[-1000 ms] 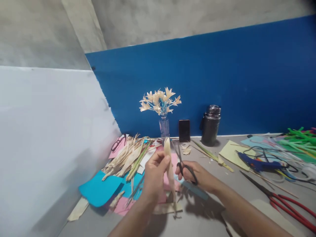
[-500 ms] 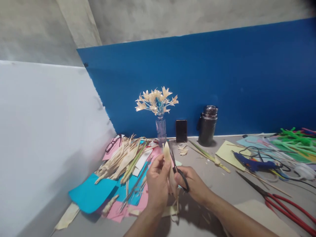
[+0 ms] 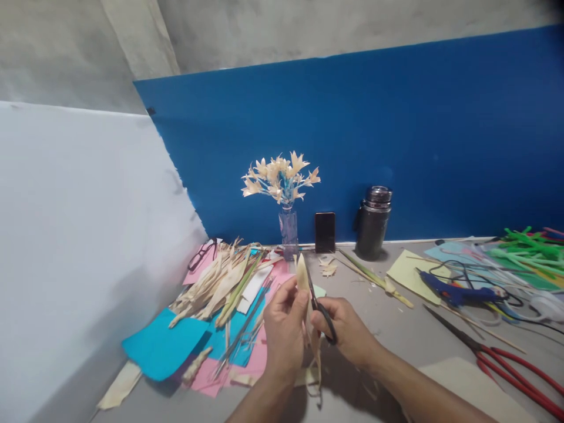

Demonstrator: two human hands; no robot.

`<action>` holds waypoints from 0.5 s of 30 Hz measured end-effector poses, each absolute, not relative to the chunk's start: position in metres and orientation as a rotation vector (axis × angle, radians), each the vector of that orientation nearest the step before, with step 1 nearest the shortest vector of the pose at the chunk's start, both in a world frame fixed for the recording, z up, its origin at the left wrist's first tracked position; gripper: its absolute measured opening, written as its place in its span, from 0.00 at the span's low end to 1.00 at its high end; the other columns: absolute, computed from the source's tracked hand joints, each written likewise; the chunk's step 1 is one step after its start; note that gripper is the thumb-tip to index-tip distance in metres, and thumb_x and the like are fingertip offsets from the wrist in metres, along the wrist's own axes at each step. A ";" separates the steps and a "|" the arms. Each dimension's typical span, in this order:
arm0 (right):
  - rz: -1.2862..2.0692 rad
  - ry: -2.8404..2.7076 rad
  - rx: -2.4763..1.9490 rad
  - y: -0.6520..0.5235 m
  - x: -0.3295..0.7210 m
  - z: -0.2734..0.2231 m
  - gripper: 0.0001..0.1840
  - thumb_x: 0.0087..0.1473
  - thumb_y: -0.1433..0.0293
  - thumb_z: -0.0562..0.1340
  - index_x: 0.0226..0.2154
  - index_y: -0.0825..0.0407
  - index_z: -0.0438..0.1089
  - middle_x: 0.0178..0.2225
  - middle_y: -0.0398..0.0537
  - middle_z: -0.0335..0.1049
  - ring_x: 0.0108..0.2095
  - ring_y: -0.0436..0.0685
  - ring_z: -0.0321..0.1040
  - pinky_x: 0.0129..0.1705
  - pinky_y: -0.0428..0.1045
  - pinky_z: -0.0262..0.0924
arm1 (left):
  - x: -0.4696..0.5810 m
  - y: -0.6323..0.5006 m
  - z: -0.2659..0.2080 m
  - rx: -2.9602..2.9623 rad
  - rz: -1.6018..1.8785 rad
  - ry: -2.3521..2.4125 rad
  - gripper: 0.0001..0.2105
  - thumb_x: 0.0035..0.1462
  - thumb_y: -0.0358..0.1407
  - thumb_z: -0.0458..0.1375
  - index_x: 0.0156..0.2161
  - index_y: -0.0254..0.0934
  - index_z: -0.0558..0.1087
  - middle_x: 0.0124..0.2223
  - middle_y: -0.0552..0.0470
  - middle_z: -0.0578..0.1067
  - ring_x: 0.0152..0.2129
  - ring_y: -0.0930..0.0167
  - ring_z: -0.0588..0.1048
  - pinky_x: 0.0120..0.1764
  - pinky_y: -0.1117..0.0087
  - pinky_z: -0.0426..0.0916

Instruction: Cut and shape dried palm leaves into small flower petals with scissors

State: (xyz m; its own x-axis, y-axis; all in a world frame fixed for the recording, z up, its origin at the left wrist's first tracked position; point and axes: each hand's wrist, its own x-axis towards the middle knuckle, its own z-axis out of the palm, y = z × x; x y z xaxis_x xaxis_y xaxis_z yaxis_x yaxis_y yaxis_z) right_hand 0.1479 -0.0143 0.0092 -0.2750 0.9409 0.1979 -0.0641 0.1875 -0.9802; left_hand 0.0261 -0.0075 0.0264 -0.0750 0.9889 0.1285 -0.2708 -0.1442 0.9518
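Left hand (image 3: 285, 329): pinches a pale, dry, husk-like strip (image 3: 302, 277)
Right hand (image 3: 347, 333): gripping black-handled metal scissors (image 3: 326, 320), blades along the strip's right edge
Strip: between the hands; long axis near vertical, tapered tip up, tail hanging
Trimming: seemingly partway; tip looks shaped, tail ragged
Husk pile (image 3: 220, 273): loose, unshaped
Cream star-shaped flowers (image 3: 282, 175): formed, standing in a clear bottle (image 3: 288, 235)

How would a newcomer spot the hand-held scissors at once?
Find the blue panel, then the flower vase in front. Below, the right hand holds the scissors; black handles set them apart from the red-handled pair lying farther right.
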 end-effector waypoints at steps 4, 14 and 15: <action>1.254 -1.472 -0.937 -0.014 0.147 0.009 0.34 0.45 0.39 0.62 0.20 0.55 0.66 0.18 0.42 0.61 0.20 0.49 0.56 0.22 0.44 0.49 | 0.026 -0.008 0.027 1.065 1.456 0.983 0.20 0.49 0.43 0.65 0.46 0.34 0.77 0.37 0.48 0.77 0.31 0.71 0.72 0.35 0.72 0.67; 1.289 -1.419 -0.949 -0.015 0.147 0.008 0.32 0.44 0.41 0.64 0.17 0.55 0.65 0.16 0.41 0.60 0.19 0.48 0.55 0.22 0.44 0.49 | 0.024 -0.004 0.022 1.051 1.459 0.996 0.22 0.47 0.44 0.66 0.47 0.34 0.77 0.39 0.46 0.78 0.31 0.70 0.74 0.34 0.71 0.70; 1.294 -1.414 -0.944 -0.015 0.146 0.008 0.32 0.44 0.41 0.64 0.17 0.55 0.65 0.16 0.41 0.60 0.19 0.48 0.55 0.22 0.44 0.49 | 0.024 -0.003 0.021 1.048 1.457 0.998 0.23 0.47 0.44 0.67 0.47 0.34 0.77 0.38 0.47 0.78 0.30 0.70 0.74 0.34 0.70 0.70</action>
State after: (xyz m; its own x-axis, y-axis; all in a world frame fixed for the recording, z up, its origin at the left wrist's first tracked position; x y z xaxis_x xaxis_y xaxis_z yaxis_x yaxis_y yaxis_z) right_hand 0.1463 -0.0149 0.0080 -0.2363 0.9605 0.1471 -0.0619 0.1362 -0.9887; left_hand 0.0237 -0.0034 0.0209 -0.0829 0.9915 0.0998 -0.2652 -0.1185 0.9569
